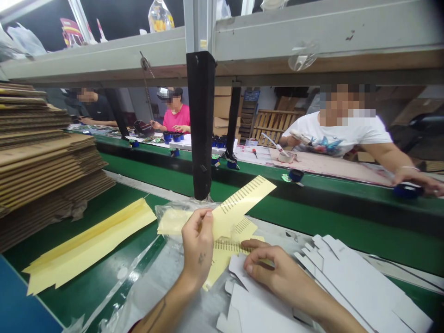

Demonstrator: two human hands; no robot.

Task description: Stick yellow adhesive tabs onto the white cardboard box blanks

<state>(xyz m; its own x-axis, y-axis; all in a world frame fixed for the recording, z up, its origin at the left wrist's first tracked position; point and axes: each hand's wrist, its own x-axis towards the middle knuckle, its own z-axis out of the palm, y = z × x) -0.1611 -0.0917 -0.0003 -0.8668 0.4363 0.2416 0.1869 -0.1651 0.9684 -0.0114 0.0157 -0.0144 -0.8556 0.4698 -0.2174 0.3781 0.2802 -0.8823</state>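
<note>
My left hand [198, 245] is closed on a pale yellow label sheet [248, 196] printed with rows of short dark lines, pinched between thumb and fingers and raised at a slant. Beneath it, more yellow label sheets [222, 259] lie fanned out, partly on clear plastic wrap [166, 208]. My right hand [274, 273] rests low beside them, fingers loosely curved and apart. Its far fingertips reach the yellow sheets, while its thumb is over a flat white carton [249, 300]; any contact below the fingers is hidden.
Stacked brown cardboard [41, 162] rises at the left, with folded yellow sheets [93, 245] before it. Flat white cartons [357, 277] lie at right. A black-wrapped post [201, 125] stands ahead. Across the green belt [333, 217], people work near blue parts [296, 175]; one person's hand [412, 178] touches one.
</note>
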